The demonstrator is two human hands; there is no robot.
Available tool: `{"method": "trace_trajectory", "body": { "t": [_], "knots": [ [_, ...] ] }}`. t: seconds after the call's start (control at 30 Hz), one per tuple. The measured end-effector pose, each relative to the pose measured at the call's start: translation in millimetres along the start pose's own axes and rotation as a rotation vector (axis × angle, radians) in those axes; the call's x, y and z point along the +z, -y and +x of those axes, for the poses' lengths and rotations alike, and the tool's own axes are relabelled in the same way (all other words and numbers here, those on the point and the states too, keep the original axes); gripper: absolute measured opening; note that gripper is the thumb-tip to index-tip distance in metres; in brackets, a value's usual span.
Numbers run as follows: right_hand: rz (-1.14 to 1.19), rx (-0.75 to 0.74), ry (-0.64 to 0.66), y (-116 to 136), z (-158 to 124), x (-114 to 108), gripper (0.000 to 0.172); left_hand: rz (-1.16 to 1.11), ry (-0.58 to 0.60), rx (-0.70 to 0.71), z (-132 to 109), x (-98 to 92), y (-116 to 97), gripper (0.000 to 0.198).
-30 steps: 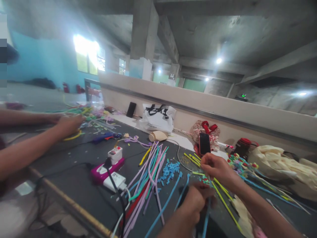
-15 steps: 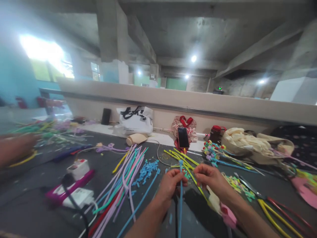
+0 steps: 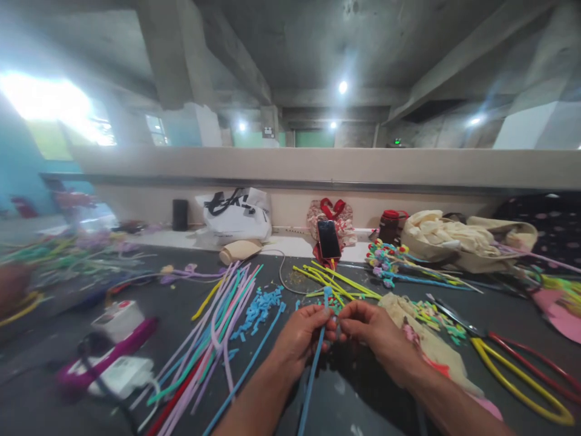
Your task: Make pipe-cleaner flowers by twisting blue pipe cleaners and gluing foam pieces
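Note:
My left hand (image 3: 302, 336) is closed on a long blue pipe cleaner (image 3: 313, 375), pinching it just below its thicker top end. The stem slants down toward the bottom edge of the view. Thumb and fingers of my right hand (image 3: 374, 330) are pinched together beside the stem, almost touching my left fingertips. What lies between those right fingers is too small to make out. Just left of my left hand rests another blue pipe cleaner (image 3: 254, 369), close to a heap of short blue pieces (image 3: 261, 306). Yellow-green stems (image 3: 345, 281) lie beyond my hands.
Mixed pipe cleaners (image 3: 218, 333) spread at left, beside a magenta-and-white power strip (image 3: 109, 357). Scissors with red and yellow handles (image 3: 481, 336) lie at right. Behind stand a phone (image 3: 328, 239), a white bag (image 3: 236, 215) and bundled beaded stems (image 3: 385, 263). Another person's hand (image 3: 13, 284) shows far left.
My right hand has moved left to meet my left hand at the blue pipe cleaner; before, the two were apart. The stem's lower end has swung left. The view has shifted slightly.

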State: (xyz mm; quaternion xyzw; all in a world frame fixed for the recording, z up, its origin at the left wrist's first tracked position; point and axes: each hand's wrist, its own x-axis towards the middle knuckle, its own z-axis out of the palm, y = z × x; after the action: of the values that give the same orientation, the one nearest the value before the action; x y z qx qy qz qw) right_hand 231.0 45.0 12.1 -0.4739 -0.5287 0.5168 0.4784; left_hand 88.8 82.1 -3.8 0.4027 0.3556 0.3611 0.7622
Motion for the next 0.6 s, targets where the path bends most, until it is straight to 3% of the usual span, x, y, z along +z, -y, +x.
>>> {"method": "trace_trajectory", "body": {
  "t": [0.17, 0.6],
  "knots": [
    [0.093, -0.04, -0.124, -3.0, 3.7, -0.4, 0.016, 0.005, -0.045, -0.003, -1.0, 4.4, 2.5, 0.024],
    [0.074, -0.048, -0.148, -9.5, 6.1, 2.8, 0.011, 0.091, -0.105, 0.063, -10.4, 14.2, 3.2, 0.027]
  ]
}}
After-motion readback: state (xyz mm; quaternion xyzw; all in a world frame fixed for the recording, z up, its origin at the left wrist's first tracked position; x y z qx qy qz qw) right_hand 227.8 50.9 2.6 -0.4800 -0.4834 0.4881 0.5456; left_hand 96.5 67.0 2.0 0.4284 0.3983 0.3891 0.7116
